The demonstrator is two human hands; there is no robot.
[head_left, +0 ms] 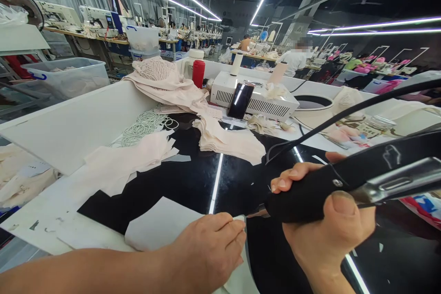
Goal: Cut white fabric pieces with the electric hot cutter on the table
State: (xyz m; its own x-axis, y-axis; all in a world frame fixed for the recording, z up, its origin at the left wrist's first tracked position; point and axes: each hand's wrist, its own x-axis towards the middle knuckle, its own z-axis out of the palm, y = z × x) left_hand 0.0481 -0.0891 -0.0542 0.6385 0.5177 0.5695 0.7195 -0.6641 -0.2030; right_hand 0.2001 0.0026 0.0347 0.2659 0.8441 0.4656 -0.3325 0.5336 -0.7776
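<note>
My left hand (208, 250) is closed on the edge of a pale fabric piece (160, 224), which spreads to its left and hangs below the fingers. My right hand (327, 243) grips a black corded hand tool (299, 195) with a metal lever (399, 181) along its side. The thumb lies near the lever. The tool's narrow metal tip (258, 212) points left at the fabric edge by my left fingertips; whether they touch, I cannot tell. Beneath both hands is a glossy black tabletop (230, 183).
Cream fabric stacks lie at the left (127, 158) and beyond the hands (234, 140). Behind them are tangled pale green cord (148, 126), a phone (240, 101), a white vented box (255, 94) and a red bottle (198, 73). The tool's black cable (351, 117) arcs across the right.
</note>
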